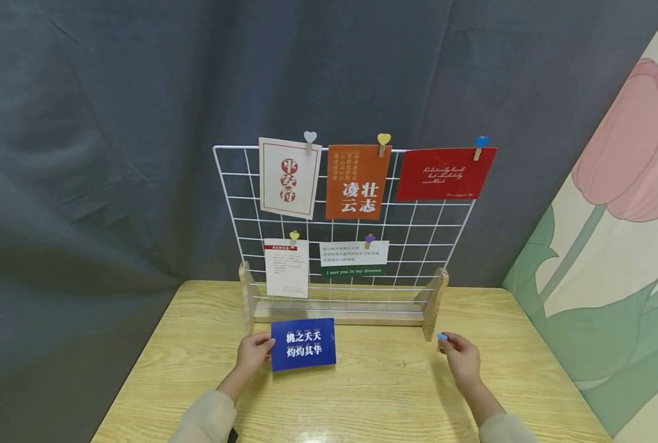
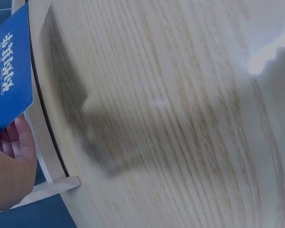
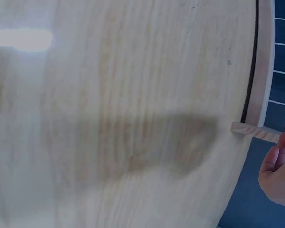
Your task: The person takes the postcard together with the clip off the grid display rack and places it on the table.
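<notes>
Two hands work before the grid (image 1: pixel 411 224): the left hand (image 1: pixel 255 352) pinches the blue card (image 1: pixel 304 344) at its left edge, near the base's left foot (image 1: pixel 247 301), and the right hand (image 1: pixel 463 360) grasps the clip (image 1: pixel 442 337) between thumb and fingers, just beside the right foot (image 1: pixel 435 301). Gripping only that edge leaves the lettering uncovered, which suits handling well; a light pinch should avoid creasing, and the card is best held level, since it tips slightly. Whether the clip's mouth is spread cannot be told. Bare wires lie right of the green-white card (image 1: pixel 353 261), under the red card (image 1: pixel 445 175); both feet jut forward, so fingers should pass above or between them.
</notes>
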`<action>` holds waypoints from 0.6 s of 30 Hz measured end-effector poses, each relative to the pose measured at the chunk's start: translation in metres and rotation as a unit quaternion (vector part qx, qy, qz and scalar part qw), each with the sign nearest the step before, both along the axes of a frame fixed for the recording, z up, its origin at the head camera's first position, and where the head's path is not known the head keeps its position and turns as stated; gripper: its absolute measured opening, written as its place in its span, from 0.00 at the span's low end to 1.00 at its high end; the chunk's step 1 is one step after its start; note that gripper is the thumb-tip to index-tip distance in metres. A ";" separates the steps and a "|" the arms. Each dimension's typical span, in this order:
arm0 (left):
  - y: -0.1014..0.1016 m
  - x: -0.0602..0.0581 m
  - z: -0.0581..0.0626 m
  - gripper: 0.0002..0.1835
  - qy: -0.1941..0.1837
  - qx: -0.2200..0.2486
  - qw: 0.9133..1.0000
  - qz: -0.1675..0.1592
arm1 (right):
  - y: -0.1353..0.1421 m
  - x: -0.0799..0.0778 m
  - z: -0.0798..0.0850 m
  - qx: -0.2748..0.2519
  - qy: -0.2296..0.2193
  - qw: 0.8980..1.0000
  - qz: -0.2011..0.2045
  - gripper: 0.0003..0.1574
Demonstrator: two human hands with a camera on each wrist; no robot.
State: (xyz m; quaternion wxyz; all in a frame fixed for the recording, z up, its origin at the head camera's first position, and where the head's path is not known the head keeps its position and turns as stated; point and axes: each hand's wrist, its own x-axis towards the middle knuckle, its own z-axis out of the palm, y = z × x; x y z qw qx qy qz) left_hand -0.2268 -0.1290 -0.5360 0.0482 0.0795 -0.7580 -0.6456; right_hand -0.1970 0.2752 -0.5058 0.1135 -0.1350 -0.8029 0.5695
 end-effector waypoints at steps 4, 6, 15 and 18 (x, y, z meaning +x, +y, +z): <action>-0.003 0.001 -0.002 0.10 -0.003 -0.003 1.000 0.004 | 0.005 0.006 -0.006 -0.009 -0.012 1.000 -0.004 0.20; -0.007 0.001 -0.004 0.10 -0.006 -0.005 1.000 0.006 | 0.008 0.008 -0.008 -0.006 -0.014 1.000 -0.006 0.21; -0.023 0.005 -0.006 0.10 -0.024 -0.033 0.999 0.033 | 0.024 0.017 -0.021 0.031 -0.023 0.999 -0.033 0.21; -0.027 0.006 -0.006 0.10 -0.025 -0.043 0.998 0.037 | 0.029 0.020 -0.024 0.038 -0.029 0.998 -0.044 0.21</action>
